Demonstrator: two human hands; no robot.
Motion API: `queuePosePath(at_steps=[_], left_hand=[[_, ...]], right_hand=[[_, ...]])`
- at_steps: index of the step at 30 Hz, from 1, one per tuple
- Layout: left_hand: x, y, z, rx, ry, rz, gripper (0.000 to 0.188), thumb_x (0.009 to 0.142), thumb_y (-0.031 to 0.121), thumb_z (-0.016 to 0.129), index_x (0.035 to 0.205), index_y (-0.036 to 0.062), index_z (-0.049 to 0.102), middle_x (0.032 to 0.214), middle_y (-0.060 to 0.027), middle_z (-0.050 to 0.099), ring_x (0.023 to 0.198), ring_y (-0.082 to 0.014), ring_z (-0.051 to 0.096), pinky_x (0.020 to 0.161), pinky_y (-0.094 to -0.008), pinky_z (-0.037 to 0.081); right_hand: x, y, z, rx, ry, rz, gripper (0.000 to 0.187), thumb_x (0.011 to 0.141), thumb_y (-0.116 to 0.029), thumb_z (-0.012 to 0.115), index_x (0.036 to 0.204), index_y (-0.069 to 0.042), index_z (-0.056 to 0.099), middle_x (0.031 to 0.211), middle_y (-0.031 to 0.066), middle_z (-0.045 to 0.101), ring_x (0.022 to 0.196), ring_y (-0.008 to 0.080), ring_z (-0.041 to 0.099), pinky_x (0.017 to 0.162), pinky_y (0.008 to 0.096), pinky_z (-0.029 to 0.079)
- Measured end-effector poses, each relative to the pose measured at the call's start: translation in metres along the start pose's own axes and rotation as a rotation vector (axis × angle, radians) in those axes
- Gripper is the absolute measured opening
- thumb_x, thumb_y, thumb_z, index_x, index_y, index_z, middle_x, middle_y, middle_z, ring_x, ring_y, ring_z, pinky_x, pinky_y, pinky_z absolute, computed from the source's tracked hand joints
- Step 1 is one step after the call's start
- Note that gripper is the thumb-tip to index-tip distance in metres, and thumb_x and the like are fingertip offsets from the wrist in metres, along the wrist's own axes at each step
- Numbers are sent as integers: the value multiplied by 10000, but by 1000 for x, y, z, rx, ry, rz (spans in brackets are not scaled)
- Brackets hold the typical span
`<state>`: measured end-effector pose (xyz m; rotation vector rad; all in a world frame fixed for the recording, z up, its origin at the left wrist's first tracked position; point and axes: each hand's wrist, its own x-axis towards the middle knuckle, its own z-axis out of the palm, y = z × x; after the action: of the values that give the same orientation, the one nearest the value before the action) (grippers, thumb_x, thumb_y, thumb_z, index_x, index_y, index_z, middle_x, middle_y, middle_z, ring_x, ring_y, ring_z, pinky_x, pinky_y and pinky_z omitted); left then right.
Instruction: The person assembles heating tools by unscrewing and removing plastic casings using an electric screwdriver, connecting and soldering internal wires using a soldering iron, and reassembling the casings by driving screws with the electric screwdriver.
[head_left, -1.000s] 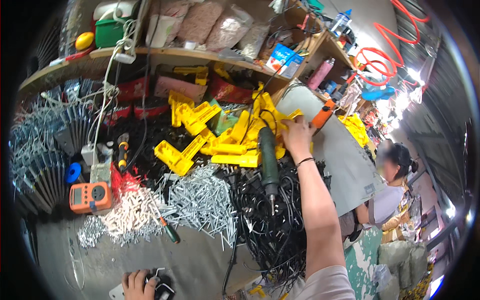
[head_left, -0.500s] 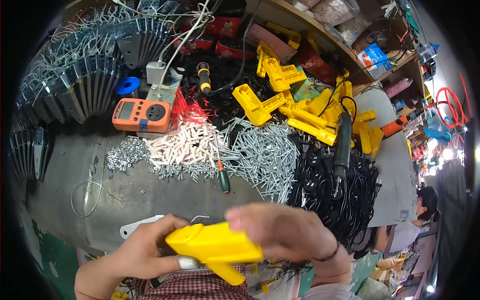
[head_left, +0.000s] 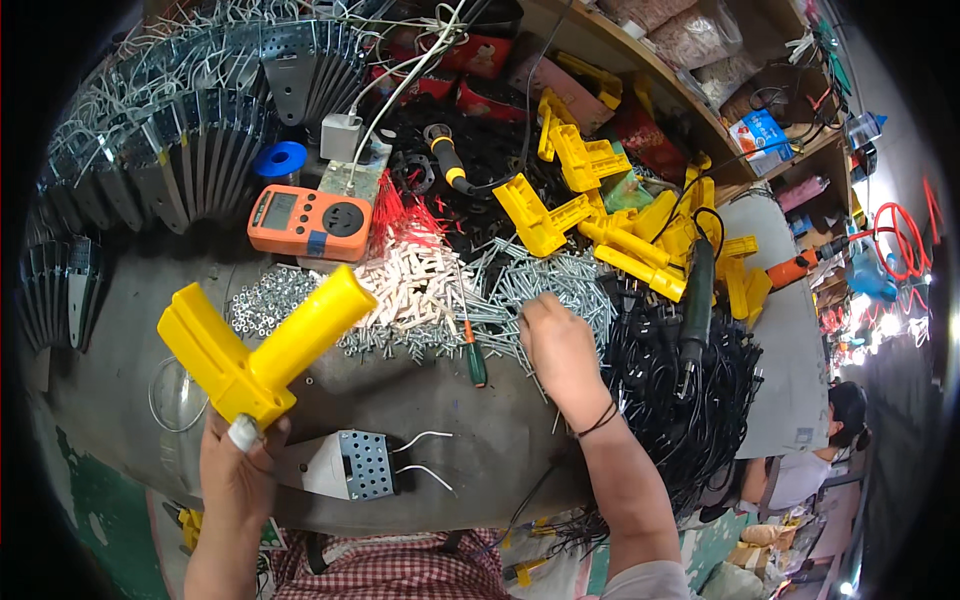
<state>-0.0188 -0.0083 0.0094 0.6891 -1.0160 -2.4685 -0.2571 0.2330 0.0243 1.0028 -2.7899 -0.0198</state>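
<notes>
My left hand (head_left: 235, 475) grips a yellow plastic handle housing (head_left: 225, 355) by its lower end, with its two arms pointing up in a V. A white wrap covers the thumb tip. My right hand (head_left: 562, 350) is closed, its fingertips down at a heap of long silver screws (head_left: 505, 285); what they pinch is hidden. Between the two hands, nearer me, a metal bracket with a perforated end (head_left: 368, 465) lies on the table, two white wires coming from it.
White sleeves (head_left: 400, 285), nuts (head_left: 265, 300) and a green-handled screwdriver (head_left: 475, 362) lie beyond. An orange meter (head_left: 290, 240) stands far left of them. Black cords (head_left: 660, 390) and a hanging electric screwdriver (head_left: 696, 310) are at right, with yellow housings (head_left: 590, 160) behind.
My right hand has left the yellow housing and reached forward to the screw heap. My left hand has moved left and turned the housing upright, uncovering the perforated bracket.
</notes>
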Motion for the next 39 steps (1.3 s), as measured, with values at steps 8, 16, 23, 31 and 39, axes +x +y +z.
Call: queuePosePath(at_steps=[8,16,23,31,39], left_hand=[[3,-7,-3,-11,-70,-12,634,763,212,706,1283,40,387,1225,-100,518,1091,-221,551,895,-369,483],[2,-17,2,19,-24,14,637,779,181,687,1313,47,367,1233,-98,513,1106,-227,545,917,-368,472],[2,-18,21,180,-9,-28,739,773,118,673,1391,65,271,1263,-121,495,1113,-259,548,918,-387,479],[-4,-27,24,231,-193,-5,624,808,-14,617,1337,10,288,1188,-109,534,1120,-195,527,932,-333,435],[-3,-3,33,404,-414,-180,599,791,-1,647,1304,8,339,1190,-99,542,1120,-204,530,947,-340,434]], right_hand=[[30,23,3,405,152,-56,57,788,-78,569,774,-35,605,852,125,590,822,308,600,682,392,481],[-4,-21,11,148,-29,-68,66,765,-31,537,828,-32,558,839,144,551,786,337,599,684,416,497],[-10,-7,6,299,162,-11,71,795,-23,544,855,-10,579,867,159,584,787,355,592,671,421,482],[-12,-106,-73,437,60,-615,234,684,-55,580,911,-2,601,889,100,576,795,240,585,670,316,502],[-27,-95,-71,634,114,-706,153,753,-96,549,893,-35,556,877,85,561,816,232,578,656,329,486]])
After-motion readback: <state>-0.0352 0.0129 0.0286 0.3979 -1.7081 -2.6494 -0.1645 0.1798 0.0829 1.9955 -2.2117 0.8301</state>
